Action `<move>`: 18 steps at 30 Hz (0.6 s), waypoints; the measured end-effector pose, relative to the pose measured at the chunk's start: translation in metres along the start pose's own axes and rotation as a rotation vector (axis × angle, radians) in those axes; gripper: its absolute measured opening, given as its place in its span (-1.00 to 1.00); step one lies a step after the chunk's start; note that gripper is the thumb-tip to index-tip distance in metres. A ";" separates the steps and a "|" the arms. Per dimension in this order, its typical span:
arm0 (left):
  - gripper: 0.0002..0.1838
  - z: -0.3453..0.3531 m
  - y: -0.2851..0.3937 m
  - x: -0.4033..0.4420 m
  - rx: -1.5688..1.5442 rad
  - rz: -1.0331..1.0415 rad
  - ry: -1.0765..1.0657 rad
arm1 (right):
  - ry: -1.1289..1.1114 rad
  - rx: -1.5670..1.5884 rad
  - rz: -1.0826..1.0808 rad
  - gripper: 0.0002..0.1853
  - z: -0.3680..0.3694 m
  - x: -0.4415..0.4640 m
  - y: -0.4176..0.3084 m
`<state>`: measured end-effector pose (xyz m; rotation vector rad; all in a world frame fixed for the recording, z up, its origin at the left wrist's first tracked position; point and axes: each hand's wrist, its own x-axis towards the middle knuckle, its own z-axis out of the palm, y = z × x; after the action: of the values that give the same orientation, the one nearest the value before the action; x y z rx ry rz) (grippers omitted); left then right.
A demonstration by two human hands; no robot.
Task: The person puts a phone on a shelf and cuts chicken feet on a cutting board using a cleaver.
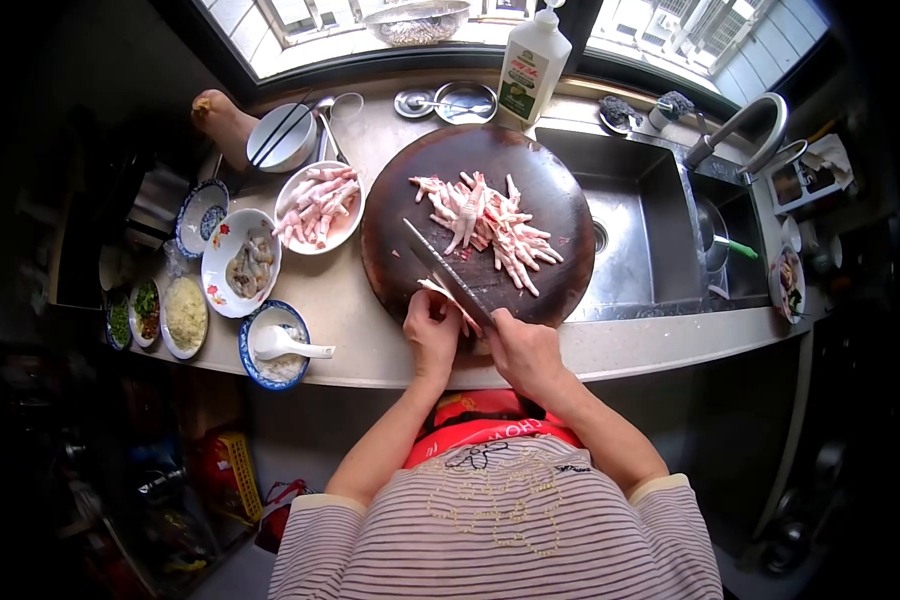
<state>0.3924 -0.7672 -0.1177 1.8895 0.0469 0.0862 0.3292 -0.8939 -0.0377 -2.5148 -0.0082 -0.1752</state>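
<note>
My right hand [523, 348] is closed round a kitchen knife [444, 270], its blade slanting up and left over the near part of the round dark chopping board [400, 180]. Beside the blade, my left hand [432, 325] pinches a chicken foot [460, 305] against the board; the fingers partly cover it. Cut chicken feet [485, 222] lie in a loose heap on the board beyond the knife. More chicken feet [318, 205] fill a white bowl [352, 225] left of the board.
Left stand a flowered bowl of shrimp [217, 290], a blue-rimmed bowl [248, 352] with white powder and a spoon [295, 344], and small dishes, one with minced garlic [185, 315]. A white bottle [535, 65] stands behind the board; a steel sink [630, 230] is right.
</note>
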 end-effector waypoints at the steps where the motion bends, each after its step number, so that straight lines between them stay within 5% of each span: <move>1: -0.91 -0.002 0.008 0.000 0.016 -0.006 -0.001 | -0.020 -0.012 0.008 -0.86 0.001 0.001 -0.001; 12: -0.93 -0.006 0.005 0.003 0.017 0.061 -0.079 | -0.364 -0.161 0.161 -0.87 -0.024 -0.023 -0.003; 18: -0.92 -0.008 0.009 0.007 -0.014 0.021 -0.117 | -0.243 -0.068 0.083 -0.82 0.004 0.028 -0.014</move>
<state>0.3982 -0.7616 -0.1061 1.8780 -0.0532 -0.0096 0.3566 -0.8810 -0.0297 -2.5836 0.0044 0.1664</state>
